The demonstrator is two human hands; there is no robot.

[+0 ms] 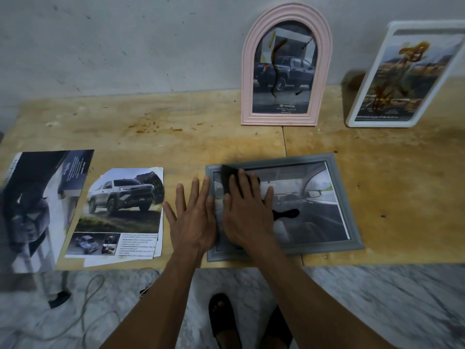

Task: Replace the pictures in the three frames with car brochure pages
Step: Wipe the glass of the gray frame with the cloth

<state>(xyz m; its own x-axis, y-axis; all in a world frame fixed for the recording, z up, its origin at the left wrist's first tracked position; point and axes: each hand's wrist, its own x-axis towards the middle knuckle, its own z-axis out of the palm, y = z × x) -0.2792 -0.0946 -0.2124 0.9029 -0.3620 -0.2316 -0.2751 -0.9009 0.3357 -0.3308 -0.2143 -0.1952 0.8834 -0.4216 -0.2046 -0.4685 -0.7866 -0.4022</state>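
A grey frame (pixel 349 197) lies flat near the table's front edge, showing a car-interior page under its glass. My right hand (pixel 247 212) presses flat on a dark cloth (pixel 229 178) on the left part of that glass. My left hand (pixel 192 217) lies flat with fingers spread, on the table and the frame's left border. A pink arched frame (pixel 247 79) with a pickup-truck page leans against the wall. A white frame (pixel 362 107) with a car page leans at the back right. A loose cut SUV brochure page (pixel 123 212) lies left of my hands.
A dark brochure (pixel 37 210) hangs over the wooden table's (pixel 390 192) left front corner. Brown stains mark the tabletop behind the pages. Below the edge are a marble floor, a grey cable (pixel 88 306) and my sandalled feet (pixel 224 321).
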